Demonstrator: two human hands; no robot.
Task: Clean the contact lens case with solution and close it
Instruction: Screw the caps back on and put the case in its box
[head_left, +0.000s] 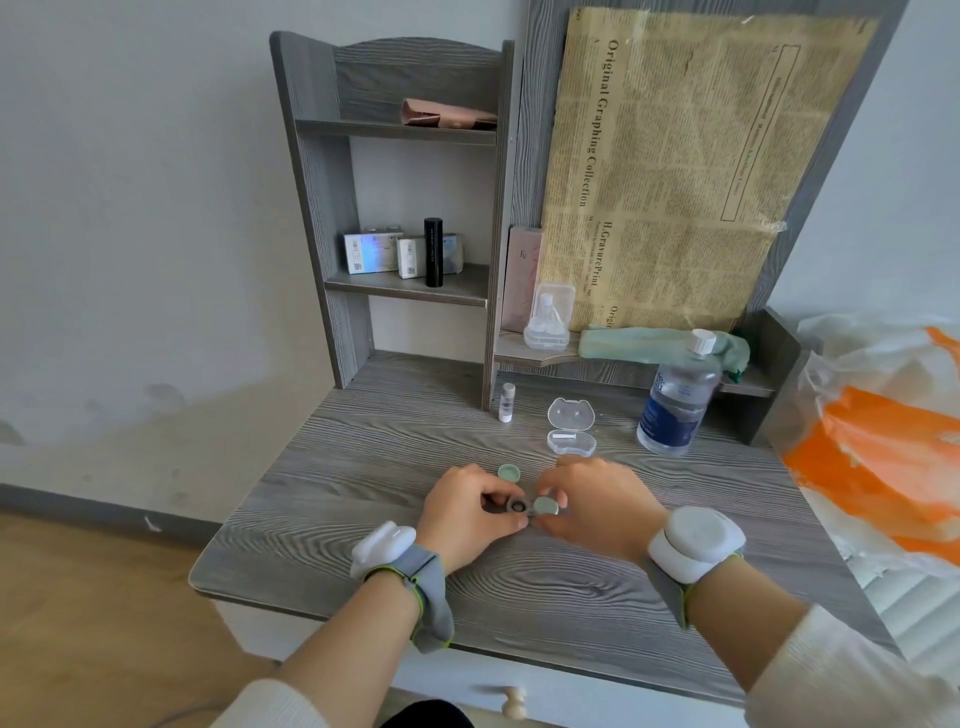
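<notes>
Gripping the case (514, 506) at mid-desk (363, 467), the left hand (467, 512) steadied it as the right hand (597, 506) pinched a cap (545, 505) over one well; the second cap (509, 472) lay loose at 12 o'clock, closing apparently half done.

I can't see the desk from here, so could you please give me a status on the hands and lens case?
Left hand holds lens case. Right hand pinches green cap at one well. Second cap loose behind them. Nothing blocking the hands.

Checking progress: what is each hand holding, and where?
Left hand pinches the lens case at its left end; right hand pinches a green cap by its rim.
</notes>
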